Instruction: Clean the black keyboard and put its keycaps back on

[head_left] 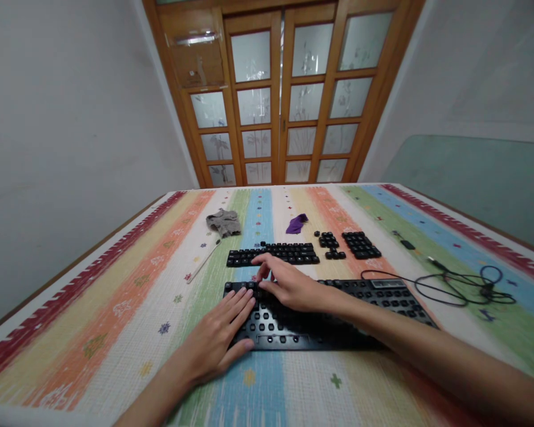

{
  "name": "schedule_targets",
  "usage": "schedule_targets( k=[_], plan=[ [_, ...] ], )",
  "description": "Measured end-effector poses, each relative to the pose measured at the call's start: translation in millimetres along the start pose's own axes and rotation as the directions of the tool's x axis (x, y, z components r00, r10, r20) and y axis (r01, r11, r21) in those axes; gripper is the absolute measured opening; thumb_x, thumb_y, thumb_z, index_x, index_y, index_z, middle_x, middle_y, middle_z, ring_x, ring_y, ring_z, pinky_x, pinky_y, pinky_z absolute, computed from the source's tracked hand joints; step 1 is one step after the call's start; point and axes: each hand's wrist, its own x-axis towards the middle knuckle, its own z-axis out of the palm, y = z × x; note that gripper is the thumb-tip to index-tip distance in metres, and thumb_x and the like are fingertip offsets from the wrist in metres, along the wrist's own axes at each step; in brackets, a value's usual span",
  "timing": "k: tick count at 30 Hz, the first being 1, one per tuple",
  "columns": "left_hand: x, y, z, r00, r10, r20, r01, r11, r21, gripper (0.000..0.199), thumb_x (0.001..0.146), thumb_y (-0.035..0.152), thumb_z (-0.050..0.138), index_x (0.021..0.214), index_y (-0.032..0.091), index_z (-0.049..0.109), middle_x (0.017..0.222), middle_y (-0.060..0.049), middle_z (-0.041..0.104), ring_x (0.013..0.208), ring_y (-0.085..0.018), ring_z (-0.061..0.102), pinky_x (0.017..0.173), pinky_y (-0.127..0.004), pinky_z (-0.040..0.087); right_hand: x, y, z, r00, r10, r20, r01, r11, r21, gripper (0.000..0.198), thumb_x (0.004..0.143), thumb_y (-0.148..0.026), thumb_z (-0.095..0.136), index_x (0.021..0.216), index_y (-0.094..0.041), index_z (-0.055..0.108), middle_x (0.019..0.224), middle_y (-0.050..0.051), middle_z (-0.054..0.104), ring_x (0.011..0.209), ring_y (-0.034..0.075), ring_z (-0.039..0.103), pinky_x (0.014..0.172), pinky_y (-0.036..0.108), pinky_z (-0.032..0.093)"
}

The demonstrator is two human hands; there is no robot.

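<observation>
A black keyboard (289, 332) lies across the striped cloth, most of its key positions bare, with a few keycaps (228, 286) on its back left row. My left hand (220, 329) rests on the keyboard's left end, fingers stretched over the top and thumb at the near edge. Above the back row, my right hand (289, 284) has its fingers curled toward the thumb; whatever lies between the fingertips is hidden. Just behind are rows of loose black keycaps (296, 254), partly covered by the right hand. Further right sit a small keycap cluster (328, 240) and a number-pad block of keycaps (361, 245).
A grey cloth (223, 223) and a purple cloth (297, 223) lie farther back. A thin white stick with a dark tip (203, 261) is at the left. The coiled black cable (485, 290) and a small dark object (407, 244) lie right. Wooden doors (280, 95) stand beyond.
</observation>
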Motion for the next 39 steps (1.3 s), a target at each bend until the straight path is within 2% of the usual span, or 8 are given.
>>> schedule_targets(
  k=[5,9,13,27,32,35,37,39],
  plan=[
    [0,0,2,1.000,0.005,-0.004,-0.005,1.000,0.020,0.069,0.105,0.047,0.040,0.159,0.018,0.011,0.159,-0.013,0.030,0.146,-0.029,0.030,0.116,-0.051,0.035,-28,-12,17,0.996,-0.082,0.025,0.085,0.991,-0.103,0.035,0.095,-0.010,0.046,0.130,-0.013,0.045,0.113,0.014,0.062,0.101,0.021,0.058,0.092,0.043,0.050],
    [0,-2,4,0.999,0.007,-0.038,-0.006,0.999,0.039,0.067,0.105,0.046,0.040,0.159,0.018,0.010,0.158,-0.013,0.033,0.146,-0.029,0.031,0.116,-0.050,0.036,-33,-8,29,0.996,-0.088,0.011,0.089,0.988,-0.129,0.040,0.094,-0.010,0.048,0.134,-0.015,0.044,0.118,0.014,0.061,0.107,0.022,0.059,0.096,0.045,0.050],
    [1,-2,6,0.998,0.011,-0.056,-0.008,0.998,0.060,0.066,0.106,0.045,0.038,0.159,0.018,0.011,0.157,-0.014,0.035,0.145,-0.028,0.032,0.117,-0.050,0.034,-35,-8,35,0.993,-0.116,-0.013,0.111,0.975,-0.191,0.036,0.095,-0.008,0.045,0.131,-0.014,0.047,0.123,0.016,0.060,0.115,0.024,0.057,0.099,0.048,0.049],
    [13,-3,-8,0.998,0.036,-0.044,-0.031,0.993,0.114,0.051,0.106,0.044,0.040,0.148,0.015,0.043,0.148,-0.012,0.049,0.139,-0.027,0.043,0.116,-0.049,0.036,-34,-12,37,0.993,-0.109,-0.044,0.092,0.954,-0.287,0.022,0.094,-0.008,0.047,0.116,-0.012,0.051,0.106,0.013,0.062,0.097,0.023,0.056,0.086,0.040,0.052],
    [19,3,-6,0.988,0.067,-0.137,-0.050,0.991,0.126,0.045,0.104,0.037,0.045,0.141,0.011,0.051,0.143,-0.013,0.055,0.138,-0.030,0.046,0.114,-0.053,0.038,-34,-7,42,0.992,-0.121,-0.025,0.099,0.896,-0.433,0.018,0.096,-0.010,0.045,0.110,-0.013,0.057,0.102,0.012,0.064,0.089,0.022,0.056,0.082,0.037,0.050],
    [19,7,-4,0.979,0.086,-0.187,-0.065,0.991,0.118,0.042,0.104,0.030,0.044,0.140,0.011,0.051,0.145,-0.013,0.053,0.140,-0.030,0.043,0.115,-0.054,0.037,-36,-4,47,0.991,-0.124,-0.045,0.082,0.850,-0.520,0.023,0.097,-0.010,0.045,0.115,-0.012,0.058,0.090,0.010,0.065,0.084,0.022,0.056,0.076,0.034,0.049],
    [18,8,-4,0.977,0.083,-0.198,-0.064,0.993,0.100,0.042,0.102,0.028,0.045,0.141,0.012,0.051,0.147,-0.012,0.052,0.141,-0.030,0.041,0.115,-0.054,0.037,-39,-5,52,0.988,-0.151,-0.034,0.102,0.799,-0.592,0.029,0.095,-0.007,0.045,0.122,-0.008,0.056,0.086,0.010,0.065,0.081,0.022,0.056,0.073,0.033,0.048],
    [18,8,-3,0.978,0.075,-0.193,-0.062,0.995,0.076,0.042,0.101,0.027,0.047,0.141,0.014,0.052,0.147,-0.012,0.051,0.140,-0.031,0.041,0.114,-0.055,0.038,-42,-11,57,0.984,-0.176,-0.001,0.129,0.728,-0.673,0.034,0.092,-0.005,0.047,0.125,-0.003,0.055,0.091,0.013,0.067,0.080,0.023,0.056,0.071,0.035,0.047]
  ],
)
